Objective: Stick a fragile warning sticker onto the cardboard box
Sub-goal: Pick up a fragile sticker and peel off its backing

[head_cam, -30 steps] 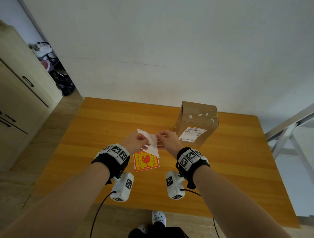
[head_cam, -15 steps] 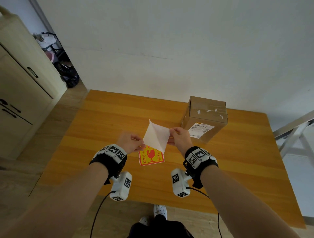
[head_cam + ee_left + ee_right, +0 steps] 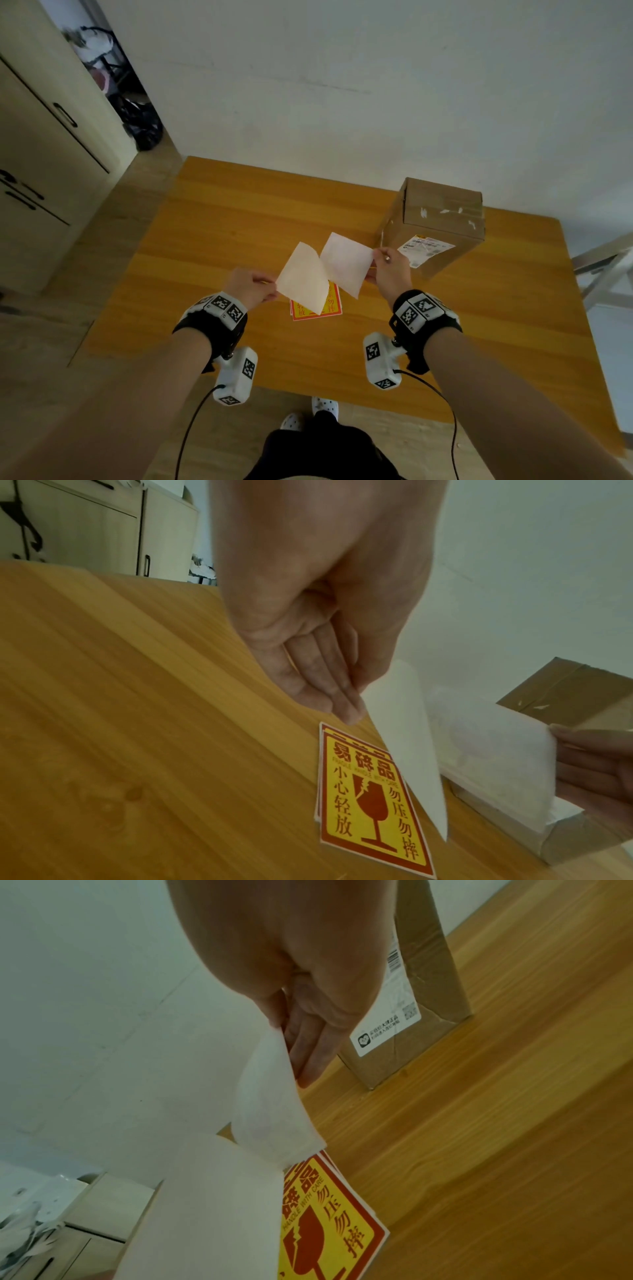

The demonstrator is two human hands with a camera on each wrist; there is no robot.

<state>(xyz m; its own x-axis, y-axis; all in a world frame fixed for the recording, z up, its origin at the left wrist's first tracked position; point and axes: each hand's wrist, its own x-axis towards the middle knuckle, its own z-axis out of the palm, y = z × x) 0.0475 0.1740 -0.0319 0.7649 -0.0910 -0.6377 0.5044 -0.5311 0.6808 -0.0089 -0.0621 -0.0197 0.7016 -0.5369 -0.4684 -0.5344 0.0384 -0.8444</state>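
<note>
Above the table I hold a fragile sticker split from its backing, the two sheets still joined along one edge. My left hand (image 3: pixel 272 289) pinches the cream backing sheet (image 3: pixel 301 277) by a corner; its fingertips (image 3: pixel 342 702) show in the left wrist view. My right hand (image 3: pixel 375 260) pinches the white-backed sticker (image 3: pixel 346 263), through which faint print shows (image 3: pixel 270 1110). Below them a small stack of red-and-yellow fragile stickers (image 3: pixel 330 305) lies flat on the table. The cardboard box (image 3: pixel 442 219) stands just right of my right hand, with a white shipping label on its near side.
The wooden table (image 3: pixel 239 222) stands against a white wall. A cream cabinet (image 3: pixel 51 144) is at the left, with bags on the floor behind it. A metal frame (image 3: pixel 603 267) stands past the table's right edge.
My hands have moved apart and up. The single folded sheet has opened into two sheets, peeled wide and joined only along one edge.
</note>
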